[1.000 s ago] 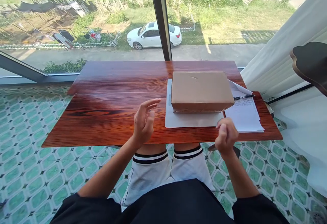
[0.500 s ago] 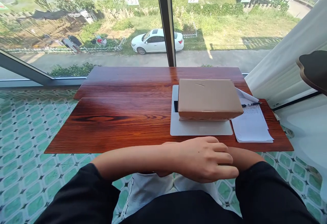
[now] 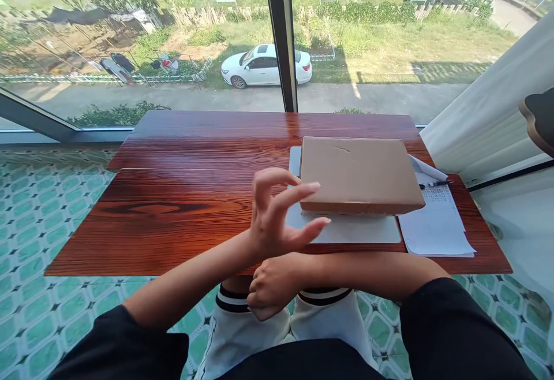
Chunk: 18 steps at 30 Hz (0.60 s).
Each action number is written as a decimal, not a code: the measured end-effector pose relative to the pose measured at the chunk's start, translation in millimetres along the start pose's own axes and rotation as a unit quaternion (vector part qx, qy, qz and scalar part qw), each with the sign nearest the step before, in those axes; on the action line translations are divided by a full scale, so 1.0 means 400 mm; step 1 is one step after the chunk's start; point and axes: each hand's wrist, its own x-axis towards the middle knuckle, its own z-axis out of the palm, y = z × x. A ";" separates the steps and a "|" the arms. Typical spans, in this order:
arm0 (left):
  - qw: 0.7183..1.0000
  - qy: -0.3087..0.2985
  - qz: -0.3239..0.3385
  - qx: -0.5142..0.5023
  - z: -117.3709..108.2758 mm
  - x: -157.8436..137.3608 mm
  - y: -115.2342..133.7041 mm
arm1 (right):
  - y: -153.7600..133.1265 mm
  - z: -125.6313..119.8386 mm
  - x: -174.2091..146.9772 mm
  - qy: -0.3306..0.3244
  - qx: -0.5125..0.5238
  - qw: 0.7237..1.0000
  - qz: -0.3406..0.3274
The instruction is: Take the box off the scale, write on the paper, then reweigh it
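Note:
My left hand [image 3: 279, 218] is raised over the front of the table, its thumb and fingers apart and nothing between them. Its fingertips are nearest the left front corner of a brown cardboard box [image 3: 361, 172]; whether they touch it I cannot tell. My right hand [image 3: 274, 285] is crossed over to the left, just below the table's front edge above my lap. Its fingers are curled in, and no object shows in them. The closed box sits on a flat silver panel like a closed laptop [image 3: 355, 230], which sticks out at the front and left.
Written paper sheets [image 3: 437, 230] lie right of the box, with a black pen [image 3: 435, 184] across them. The dark red wooden table [image 3: 173, 207] stands against a window, through which a white car [image 3: 255, 68] shows outside. A white curtain [image 3: 489, 91] hangs at the right.
My left hand has lifted off from above my right forearm, moved up and left, and spread its fingers. My right hand, mostly hidden before, now shows. The view has shifted slightly.

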 end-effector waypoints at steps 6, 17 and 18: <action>0.991 -0.124 -0.045 -0.013 -0.018 0.013 -0.055 | 0.008 -0.042 -0.044 -0.212 0.015 0.970 -0.115; 0.982 -0.164 -0.077 0.048 0.001 -0.007 -0.042 | 0.009 -0.046 -0.031 -0.249 0.039 0.963 -0.096; 0.982 -0.164 -0.075 0.058 0.001 -0.005 -0.040 | 0.008 -0.050 -0.033 -0.254 0.040 0.962 -0.092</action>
